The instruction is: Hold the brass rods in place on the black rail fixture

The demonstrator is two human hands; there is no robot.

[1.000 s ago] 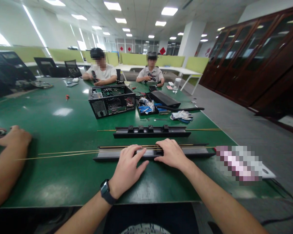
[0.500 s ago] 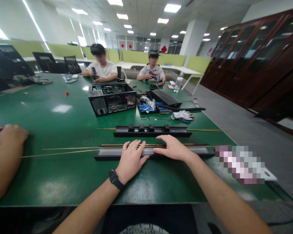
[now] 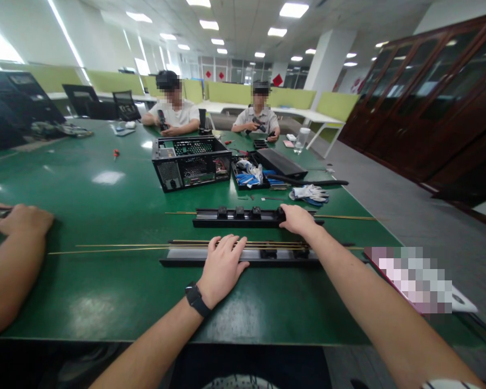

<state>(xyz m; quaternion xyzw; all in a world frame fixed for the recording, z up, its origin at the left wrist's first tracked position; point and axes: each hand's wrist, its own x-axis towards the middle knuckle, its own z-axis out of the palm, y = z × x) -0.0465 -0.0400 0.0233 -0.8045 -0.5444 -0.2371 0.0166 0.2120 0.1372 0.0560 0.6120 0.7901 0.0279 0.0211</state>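
Note:
My left hand (image 3: 222, 270) lies over the near black channel rail (image 3: 184, 262), fingers stretched out across its left-middle part. Several thin brass-coloured rods (image 3: 121, 247) run along this rail and stick out past its left end. Two black blocks (image 3: 269, 252) sit in the near rail, right of my left hand. With fingers and thumb, my right hand (image 3: 302, 220) grips the rightmost small black block (image 3: 281, 214) at the far black channel rail (image 3: 227, 223). Three similar blocks (image 3: 239, 212) stand in that rail, to the left of my right hand.
An open computer case (image 3: 192, 162) stands beyond the rails, beside a tray with gloves (image 3: 249, 174). More gloves (image 3: 309, 193) lie to the right. A blurred-out item (image 3: 413, 278) rests at the right edge. A co-worker's arm (image 3: 14, 270) is at left; two people sit opposite.
My right hand has moved from the near rail to the far one and taken hold of its rightmost block. Two blocks in the near rail are now uncovered. My left hand stays on the near rail.

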